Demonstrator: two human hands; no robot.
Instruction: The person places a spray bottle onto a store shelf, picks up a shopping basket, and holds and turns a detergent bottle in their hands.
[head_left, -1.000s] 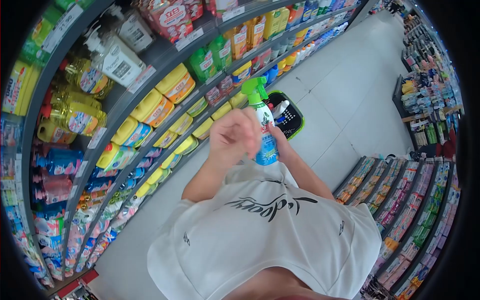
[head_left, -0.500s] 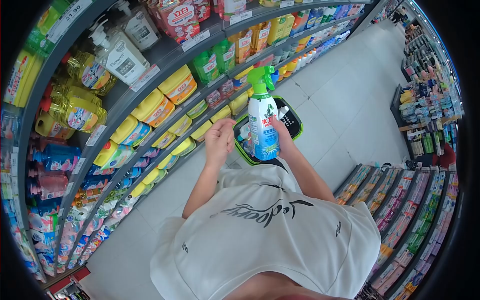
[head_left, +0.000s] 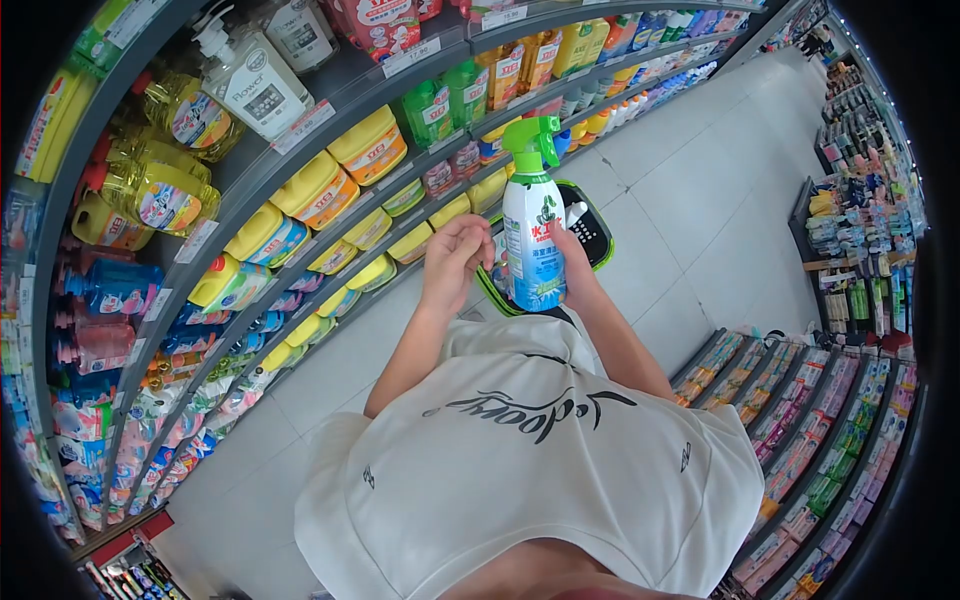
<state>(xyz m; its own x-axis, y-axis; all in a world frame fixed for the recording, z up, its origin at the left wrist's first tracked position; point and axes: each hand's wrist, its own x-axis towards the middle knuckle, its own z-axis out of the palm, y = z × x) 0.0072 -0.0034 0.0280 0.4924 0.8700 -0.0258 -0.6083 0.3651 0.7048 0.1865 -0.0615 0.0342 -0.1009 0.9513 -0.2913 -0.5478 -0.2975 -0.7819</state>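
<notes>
A spray bottle (head_left: 540, 238) with a green trigger head, a white upper part and a blue lower part stands nearly upright before my chest. My right hand (head_left: 575, 265) is closed round its right side, thumb on the label. To the left of the bottle, apart from it, my left hand (head_left: 458, 255) is raised with its fingers curled in together; nothing shows in them. Behind and below the bottle is a black basket (head_left: 602, 250) with a green rim, partly hidden, with several items in it, a white one among them.
Curved shelves (head_left: 345, 95) of bottles and jugs run along my left and ahead. Low racks (head_left: 800, 430) of small packages stand at the right, with a further display (head_left: 865, 215) behind. Pale floor tiles (head_left: 690, 190) lie between them.
My left hand has drawn away leftward from in front of the bottle, where it was blurred. The bottle has come more upright and a little lower in my right hand, its label now facing me.
</notes>
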